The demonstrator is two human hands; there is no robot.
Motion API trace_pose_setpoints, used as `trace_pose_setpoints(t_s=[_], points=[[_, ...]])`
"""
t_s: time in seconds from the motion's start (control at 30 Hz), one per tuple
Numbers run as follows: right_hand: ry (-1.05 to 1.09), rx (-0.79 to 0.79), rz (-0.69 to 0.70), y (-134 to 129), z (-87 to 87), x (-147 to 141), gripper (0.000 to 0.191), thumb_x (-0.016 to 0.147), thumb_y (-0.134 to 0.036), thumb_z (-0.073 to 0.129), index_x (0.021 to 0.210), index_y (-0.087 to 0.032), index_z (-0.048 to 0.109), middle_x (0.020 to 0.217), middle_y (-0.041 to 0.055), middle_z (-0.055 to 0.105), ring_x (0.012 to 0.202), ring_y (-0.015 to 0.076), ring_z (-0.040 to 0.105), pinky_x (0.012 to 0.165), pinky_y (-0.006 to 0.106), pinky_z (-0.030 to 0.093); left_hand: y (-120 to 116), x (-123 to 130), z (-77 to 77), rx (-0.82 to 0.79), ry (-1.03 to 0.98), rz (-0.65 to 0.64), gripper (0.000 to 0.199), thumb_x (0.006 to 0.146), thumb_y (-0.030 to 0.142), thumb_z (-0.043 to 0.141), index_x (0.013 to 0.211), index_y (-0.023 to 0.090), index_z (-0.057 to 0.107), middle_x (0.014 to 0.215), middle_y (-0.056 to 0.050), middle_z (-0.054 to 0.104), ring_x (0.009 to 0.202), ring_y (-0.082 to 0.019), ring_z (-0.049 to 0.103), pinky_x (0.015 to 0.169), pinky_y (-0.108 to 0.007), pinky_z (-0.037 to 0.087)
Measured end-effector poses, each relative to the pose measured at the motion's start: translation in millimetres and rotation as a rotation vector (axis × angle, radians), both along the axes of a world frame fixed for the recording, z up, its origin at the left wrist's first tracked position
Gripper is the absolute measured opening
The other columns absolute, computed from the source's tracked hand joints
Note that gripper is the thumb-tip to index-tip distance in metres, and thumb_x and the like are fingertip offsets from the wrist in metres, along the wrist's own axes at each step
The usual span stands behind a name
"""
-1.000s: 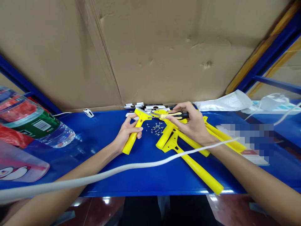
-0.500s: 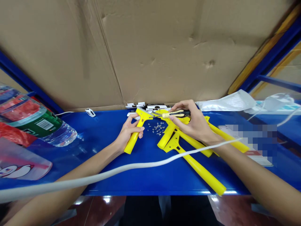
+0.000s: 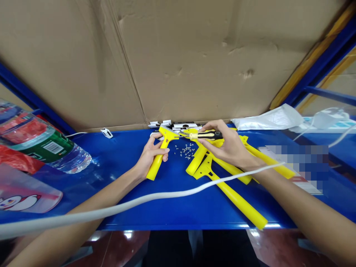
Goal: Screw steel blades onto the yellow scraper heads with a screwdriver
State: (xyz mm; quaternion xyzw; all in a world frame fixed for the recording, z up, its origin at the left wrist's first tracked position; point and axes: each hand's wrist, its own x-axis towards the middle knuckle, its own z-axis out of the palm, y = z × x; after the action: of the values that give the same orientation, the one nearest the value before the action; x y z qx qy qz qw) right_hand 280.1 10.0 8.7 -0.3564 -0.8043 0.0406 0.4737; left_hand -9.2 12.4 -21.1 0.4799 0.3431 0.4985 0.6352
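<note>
Screwdriver (image 3: 207, 135) in right hand (image 3: 230, 146), fingers (image 3: 214, 144) pinching handle, tip at yellow scraper (image 3: 157, 166) head; left hand (image 3: 151, 157) curled round scraper grip, screws (image 3: 185, 151) loose nearby.

Compared with a moment ago, the person's right hand (image 3: 229, 144) has drawn slightly left, and the black-and-yellow plastic-handled screwdriver (image 3: 207, 135) pinched in its fingers now lies almost level, its thin steel shaft pointing at the head of the yellow plastic scraper (image 3: 166, 132). That scraper, gripped in the left hand (image 3: 151, 155), has shifted only slightly, its handle end a little farther from the table's near edge.
</note>
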Motion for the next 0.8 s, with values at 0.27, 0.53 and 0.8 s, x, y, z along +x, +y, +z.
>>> trace_pose_setpoints(t_s=[0.27, 0.53, 0.8], points=[[0.030, -0.012, -0.129, 1.8, 0.2, -1.7, 0.026, 0.099, -0.046, 0.074, 0.111, -0.025, 0.066, 0.109, 0.0095, 0.078, 0.100, 0.0297, 0.076, 0.090, 0.045, 0.061, -0.6, -0.7, 0.4, 0.008, -0.008, -0.011, 0.069, 0.072, 0.011, 0.087, 0.127, 0.027, 0.048, 0.100, 0.000, 0.070, 0.055, -0.009, 0.062, 0.057, -0.025, 0.048], [0.027, 0.034, -0.047, -1.4, 0.7, -1.8, 0.027, 0.095, -0.046, 0.081, 0.109, -0.025, 0.070, 0.106, 0.0085, 0.081, 0.099, 0.0301, 0.078, 0.090, 0.044, 0.063, 1.4, -0.7, 0.2, -0.013, -0.024, 0.002, 0.072, 0.069, 0.009, 0.086, 0.126, 0.026, 0.046, 0.105, -0.002, 0.072, 0.054, -0.008, 0.061, 0.056, -0.025, 0.048], [-0.022, 0.025, -0.062, 0.1, -1.2, -4.0, 0.024, 0.100, -0.043, 0.075, 0.111, -0.024, 0.069, 0.108, 0.0102, 0.078, 0.101, 0.0293, 0.076, 0.088, 0.043, 0.060, 1.6, -0.9, 2.2, -0.019, -0.024, 0.006, 0.072, 0.069, 0.008, 0.087, 0.126, 0.026, 0.046, 0.104, -0.002, 0.072, 0.053, -0.008, 0.061, 0.056, -0.026, 0.049]])
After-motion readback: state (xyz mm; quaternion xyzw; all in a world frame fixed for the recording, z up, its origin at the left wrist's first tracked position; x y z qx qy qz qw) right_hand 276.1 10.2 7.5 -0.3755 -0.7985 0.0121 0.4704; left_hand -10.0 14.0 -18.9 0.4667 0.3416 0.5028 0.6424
